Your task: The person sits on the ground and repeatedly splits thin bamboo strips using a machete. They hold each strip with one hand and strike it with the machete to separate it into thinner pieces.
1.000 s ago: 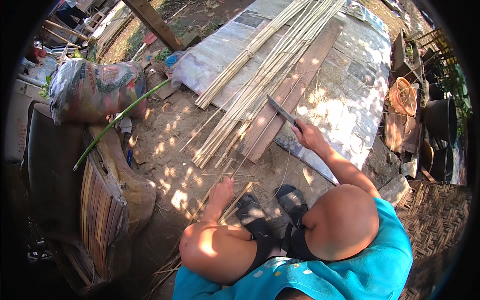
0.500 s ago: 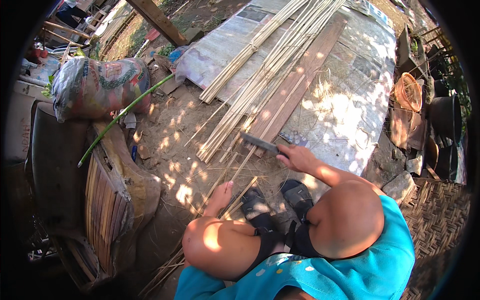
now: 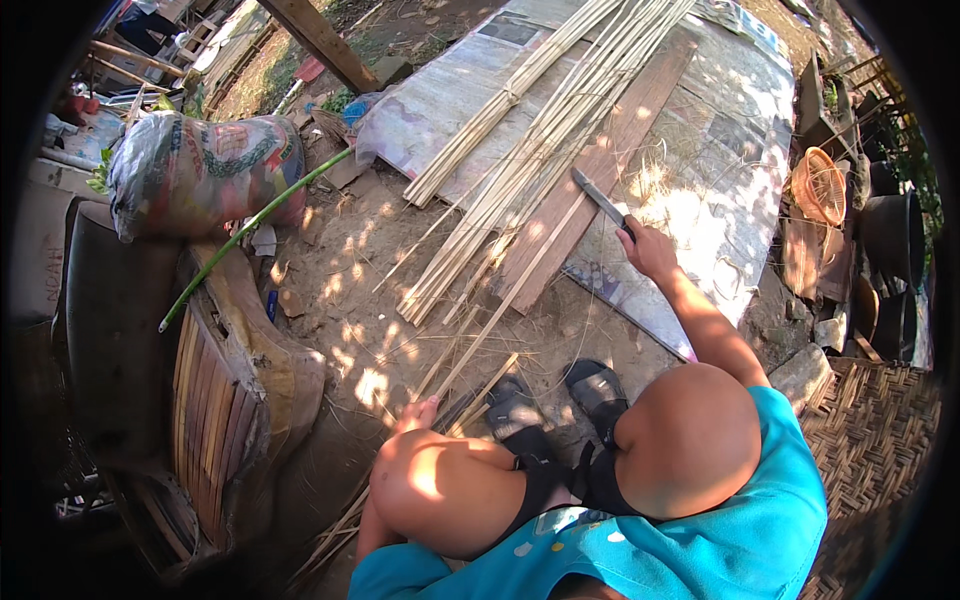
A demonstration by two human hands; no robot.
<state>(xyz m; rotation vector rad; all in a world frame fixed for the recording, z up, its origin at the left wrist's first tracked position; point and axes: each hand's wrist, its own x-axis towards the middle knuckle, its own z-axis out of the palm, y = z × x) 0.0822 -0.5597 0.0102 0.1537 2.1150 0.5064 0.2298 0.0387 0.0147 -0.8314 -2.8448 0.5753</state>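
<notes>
In my right hand [image 3: 648, 248] is a knife [image 3: 601, 199] with a long dark blade, held over the brown wooden plank [image 3: 655, 95]. My left hand [image 3: 412, 415], beside my left knee, is closed on the lower end of a thin bamboo strip [image 3: 497, 316]. That strip slants up and away across the plank, its far end close to the knife blade; I cannot tell whether they touch. Left of the plank lies a loose pile of pale bamboo strips [image 3: 478, 232]. A tied bundle of strips [image 3: 462, 146] lies farther left.
A sheet of printed covering [image 3: 735, 180] lies under the plank and strips, with curly shavings on it. A stuffed sack [image 3: 210, 170] and a green bamboo stick [image 3: 255, 222] are at left. An orange basket [image 3: 818, 187] and woven mat [image 3: 865, 440] are at right.
My right hand has moved the knife forward and right, up along the strip. My left hand has drawn back toward my knee with the strip's end.
</notes>
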